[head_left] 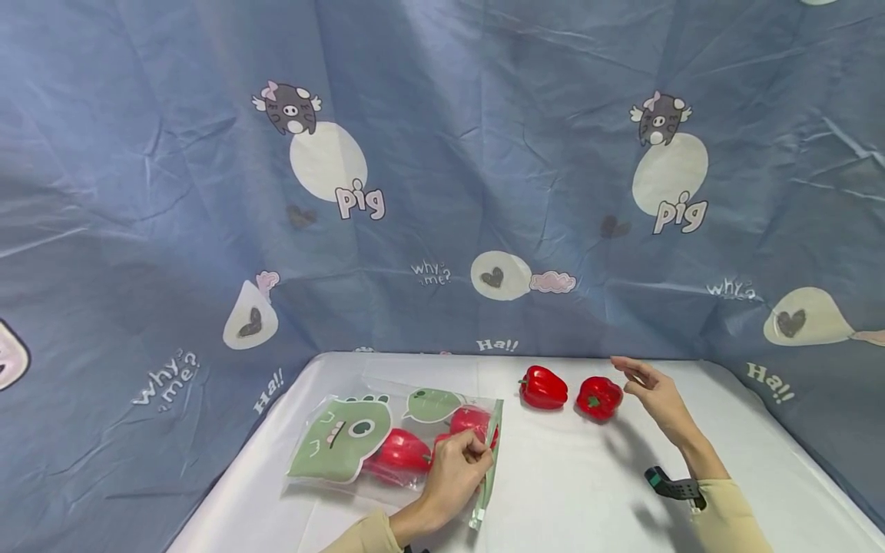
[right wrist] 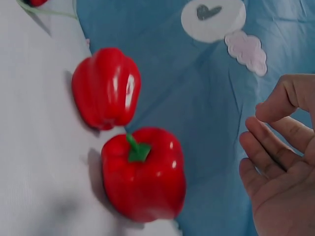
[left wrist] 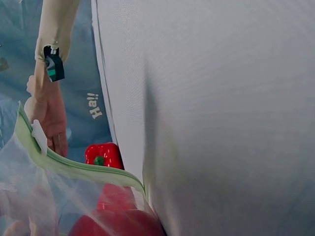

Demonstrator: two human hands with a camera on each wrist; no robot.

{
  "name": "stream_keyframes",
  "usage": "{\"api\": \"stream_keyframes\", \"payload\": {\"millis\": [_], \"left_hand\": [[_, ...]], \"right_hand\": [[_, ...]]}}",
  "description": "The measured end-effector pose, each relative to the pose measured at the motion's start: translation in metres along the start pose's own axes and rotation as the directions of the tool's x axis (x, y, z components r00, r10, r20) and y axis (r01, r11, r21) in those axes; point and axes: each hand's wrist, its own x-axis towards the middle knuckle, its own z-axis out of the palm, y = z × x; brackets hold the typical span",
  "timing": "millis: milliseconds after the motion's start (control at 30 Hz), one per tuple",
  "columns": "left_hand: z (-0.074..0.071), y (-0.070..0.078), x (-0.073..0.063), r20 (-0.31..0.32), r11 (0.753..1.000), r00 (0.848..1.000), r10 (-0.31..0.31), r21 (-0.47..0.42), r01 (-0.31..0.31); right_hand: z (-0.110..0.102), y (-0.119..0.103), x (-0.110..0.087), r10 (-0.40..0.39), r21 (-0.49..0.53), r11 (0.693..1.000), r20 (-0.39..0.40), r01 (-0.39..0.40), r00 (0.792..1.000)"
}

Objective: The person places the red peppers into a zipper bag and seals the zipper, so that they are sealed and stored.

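Note:
A clear zip bag (head_left: 339,442) with a green monster print lies on the left of the table, several red bell peppers (head_left: 401,453) inside. My left hand (head_left: 451,475) pinches the bag near its green zip edge (left wrist: 88,169), which stands raised in the left wrist view. Two more red bell peppers rest outside: one farther left (head_left: 544,388), and a second bell pepper (right wrist: 145,174) with its green stem showing. Just right of that second pepper, my right hand (head_left: 653,395) hovers with relaxed fingers (right wrist: 275,147) and touches nothing.
A white cloth covers the table (head_left: 553,484). Behind it and at both sides hangs a blue curtain (head_left: 442,153) with pig prints. A dark band (head_left: 674,485) is strapped round the right wrist.

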Motion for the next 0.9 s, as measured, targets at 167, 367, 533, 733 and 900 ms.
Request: {"api": "stream_keyframes", "payload": {"millis": [167,367,533,733,900], "left_hand": [[0.000,-0.002,0.000,-0.003,1.000,1.000,0.003,-0.016,-0.004],[0.001,-0.005,0.000,-0.001,1.000,1.000,0.005,-0.022,-0.005],[0.001,-0.004,0.001,-0.001,1.000,1.000,0.001,-0.016,-0.001],[-0.001,-0.003,0.001,0.002,1.000,1.000,0.013,0.002,-0.013],[-0.001,-0.002,0.001,0.007,1.000,1.000,0.012,0.000,-0.012]], "right_hand": [[-0.005,0.012,-0.001,-0.005,-0.010,1.000,-0.024,0.004,1.000],[-0.006,0.020,-0.002,0.034,-0.037,0.999,-0.034,-0.035,0.999],[-0.005,0.025,-0.002,0.101,-0.069,0.992,-0.033,-0.103,0.994],[-0.005,0.033,-0.002,0.163,-0.102,0.981,-0.011,-0.164,0.986],[-0.005,0.041,0.002,0.213,-0.104,0.971,-0.008,-0.213,0.977]]}}
